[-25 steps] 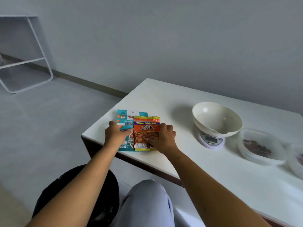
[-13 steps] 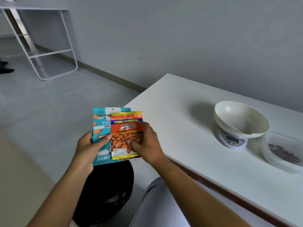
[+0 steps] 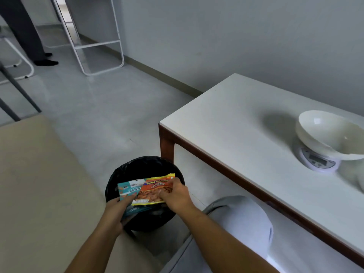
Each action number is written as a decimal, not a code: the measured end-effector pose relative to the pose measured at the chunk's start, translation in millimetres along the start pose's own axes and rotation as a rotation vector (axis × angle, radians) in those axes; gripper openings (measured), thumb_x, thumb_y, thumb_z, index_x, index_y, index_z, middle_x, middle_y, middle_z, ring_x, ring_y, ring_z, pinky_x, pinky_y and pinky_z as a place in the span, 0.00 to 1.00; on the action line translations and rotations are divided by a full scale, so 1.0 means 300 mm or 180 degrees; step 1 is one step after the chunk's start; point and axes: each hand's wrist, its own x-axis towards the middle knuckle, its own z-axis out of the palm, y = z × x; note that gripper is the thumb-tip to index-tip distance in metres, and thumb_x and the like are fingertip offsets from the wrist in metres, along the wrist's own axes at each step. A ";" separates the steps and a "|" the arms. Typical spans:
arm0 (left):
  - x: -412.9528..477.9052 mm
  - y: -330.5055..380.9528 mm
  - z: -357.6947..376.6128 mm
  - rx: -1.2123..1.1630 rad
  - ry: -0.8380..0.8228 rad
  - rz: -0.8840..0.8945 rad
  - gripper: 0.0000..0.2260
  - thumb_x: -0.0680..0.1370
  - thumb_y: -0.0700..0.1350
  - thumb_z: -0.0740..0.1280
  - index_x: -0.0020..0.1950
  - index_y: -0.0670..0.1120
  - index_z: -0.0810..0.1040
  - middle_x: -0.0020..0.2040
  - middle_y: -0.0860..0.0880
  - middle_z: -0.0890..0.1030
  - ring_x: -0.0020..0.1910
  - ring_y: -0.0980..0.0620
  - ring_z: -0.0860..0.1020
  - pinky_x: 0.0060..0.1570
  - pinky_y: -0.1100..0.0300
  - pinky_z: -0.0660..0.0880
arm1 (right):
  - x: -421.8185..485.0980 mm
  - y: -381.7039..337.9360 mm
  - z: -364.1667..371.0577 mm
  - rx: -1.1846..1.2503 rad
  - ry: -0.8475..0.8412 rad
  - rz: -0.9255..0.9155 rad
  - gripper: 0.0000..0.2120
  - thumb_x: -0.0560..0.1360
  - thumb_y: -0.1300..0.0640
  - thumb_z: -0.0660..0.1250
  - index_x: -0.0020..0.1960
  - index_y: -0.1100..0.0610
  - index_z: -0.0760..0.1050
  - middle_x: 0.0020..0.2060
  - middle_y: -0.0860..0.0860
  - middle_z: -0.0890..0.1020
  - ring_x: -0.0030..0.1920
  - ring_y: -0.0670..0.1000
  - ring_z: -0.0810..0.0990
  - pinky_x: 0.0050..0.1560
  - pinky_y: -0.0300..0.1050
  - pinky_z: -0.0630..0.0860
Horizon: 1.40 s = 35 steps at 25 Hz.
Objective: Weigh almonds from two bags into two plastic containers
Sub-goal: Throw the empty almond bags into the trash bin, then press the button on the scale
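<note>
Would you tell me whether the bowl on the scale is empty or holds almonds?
Empty: the white bowl on the kitchen scale shows only its bare inside, with no almonds visible.

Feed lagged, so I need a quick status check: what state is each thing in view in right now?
Orange almond bag: held in both hands over the bin.
Teal bag: held under the orange one, left hand gripping it.
Right hand: fingers pinching the orange bag.
Black-lined bin: open, on the floor.
Bowl: empty, sitting on the scale.
</note>
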 end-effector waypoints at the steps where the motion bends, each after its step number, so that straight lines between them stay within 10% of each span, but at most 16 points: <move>1: 0.004 -0.004 -0.004 -0.0112 -0.0030 -0.0078 0.08 0.78 0.39 0.68 0.55 0.38 0.77 0.48 0.41 0.82 0.40 0.49 0.81 0.29 0.59 0.81 | 0.002 0.004 0.002 0.0093 -0.0021 0.0062 0.20 0.77 0.56 0.66 0.66 0.58 0.65 0.58 0.55 0.77 0.48 0.50 0.79 0.31 0.34 0.77; 11: -0.008 -0.006 -0.010 -0.0412 -0.0372 0.0097 0.19 0.80 0.39 0.65 0.70 0.35 0.68 0.57 0.36 0.81 0.49 0.43 0.84 0.34 0.63 0.82 | 0.036 0.024 -0.001 0.0311 0.0165 0.0048 0.17 0.77 0.55 0.65 0.64 0.56 0.68 0.52 0.56 0.80 0.45 0.53 0.85 0.43 0.39 0.81; 20: -0.184 0.184 0.393 -0.0221 -0.1067 0.1392 0.13 0.79 0.36 0.65 0.64 0.41 0.74 0.52 0.40 0.83 0.47 0.46 0.85 0.40 0.64 0.82 | -0.038 -0.081 -0.384 0.0853 0.2041 -0.1346 0.06 0.76 0.64 0.62 0.51 0.59 0.74 0.34 0.48 0.80 0.37 0.52 0.84 0.43 0.50 0.81; 29: -0.296 0.063 1.018 0.2192 -0.1935 0.3409 0.13 0.76 0.41 0.69 0.61 0.42 0.79 0.60 0.47 0.81 0.61 0.50 0.79 0.59 0.65 0.73 | -0.227 0.249 -0.835 -0.0334 0.3601 -0.0913 0.10 0.75 0.64 0.62 0.55 0.60 0.76 0.45 0.57 0.82 0.44 0.56 0.80 0.44 0.47 0.76; 35: -0.305 -0.044 1.161 0.3824 -0.2028 0.4018 0.21 0.82 0.47 0.60 0.73 0.41 0.68 0.77 0.44 0.64 0.77 0.47 0.59 0.75 0.56 0.56 | -0.281 0.403 -0.910 -0.1820 0.3282 -0.0249 0.24 0.75 0.61 0.64 0.71 0.59 0.68 0.51 0.62 0.75 0.49 0.64 0.75 0.47 0.54 0.76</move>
